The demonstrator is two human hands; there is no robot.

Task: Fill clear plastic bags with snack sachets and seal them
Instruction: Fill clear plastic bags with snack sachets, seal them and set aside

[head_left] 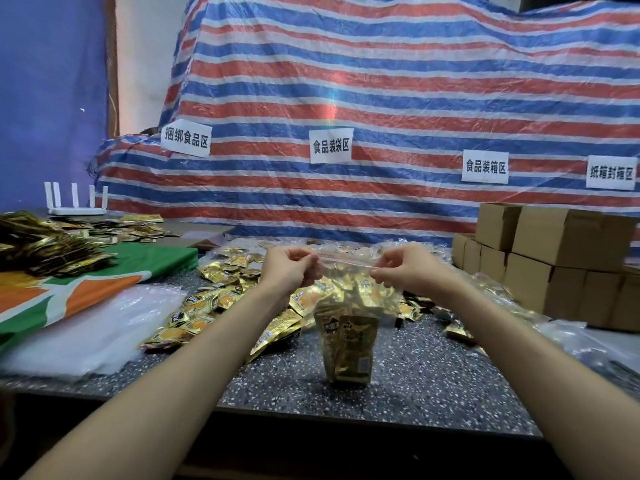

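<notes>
**Sealing a filled bag.** The left hand and right hand each pinch one end of the zip strip between thumb and curled fingers, and the strip is stretched taut between them. The clear bag hangs below both hands. The sachets inside have settled into its lower end, which appears to rest on the speckled table, nearer the person than the hands. Whether the strip is already pressed closed along its length cannot be told.

To seal well, it seems best to hold the strip level and stretched, line up its two tracks, and run a pinch from one end to the other. The sachets should sit low so none catches in the seam. Trapped air or a skipped section would likely leave a gap.

Below and to the left of the left hand lies a heap of loose sachets, and farther left a stack of empty bags. Beyond the right hand, to its right, stand cardboard boxes.
</notes>
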